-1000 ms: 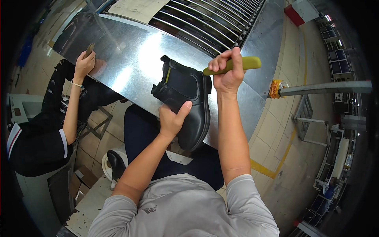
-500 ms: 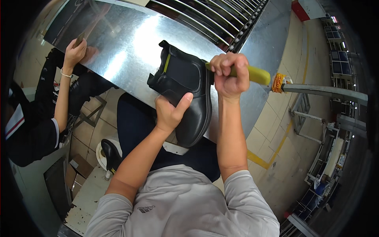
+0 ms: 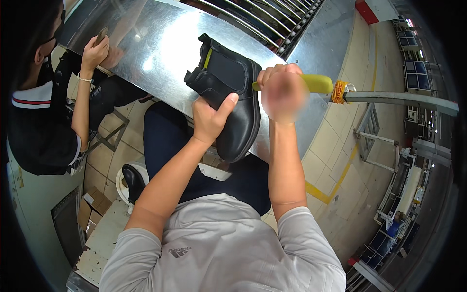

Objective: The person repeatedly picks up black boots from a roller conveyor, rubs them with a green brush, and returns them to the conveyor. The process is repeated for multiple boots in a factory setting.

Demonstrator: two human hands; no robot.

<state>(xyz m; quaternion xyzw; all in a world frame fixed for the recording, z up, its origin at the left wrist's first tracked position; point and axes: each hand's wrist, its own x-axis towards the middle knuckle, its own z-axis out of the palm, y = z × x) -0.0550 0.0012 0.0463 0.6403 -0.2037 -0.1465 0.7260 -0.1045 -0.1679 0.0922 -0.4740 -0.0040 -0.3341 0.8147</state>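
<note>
A black ankle boot [image 3: 238, 124] with a dark elastic side panel and a yellow-green strip at its opening lies on its side over the near edge of the metal table, toe toward me. My left hand [image 3: 209, 117] is closed on the boot's upper, thumb across the instep. In my closed right hand [image 3: 284, 95], partly blurred, is a yellow-green-handled tool [image 3: 318, 83]. The handle sticks out to the right of the fist; its other end meets the sole's edge. What kind of tool it is, I cannot tell.
Metal bars of a roller rack [image 3: 253, 22] lie beyond the table [image 3: 146, 48]. At left sits a person [image 3: 44, 126] holding a flat brown object [image 3: 101, 36]. A grey rail [image 3: 399, 97] with an orange wrap reaches in from the right. Another black boot [image 3: 134, 182] stands lower left.
The boot has moved a little away from me. My right hand with the tool has shifted along the sole toward the toe. The person at left has leaned into view.
</note>
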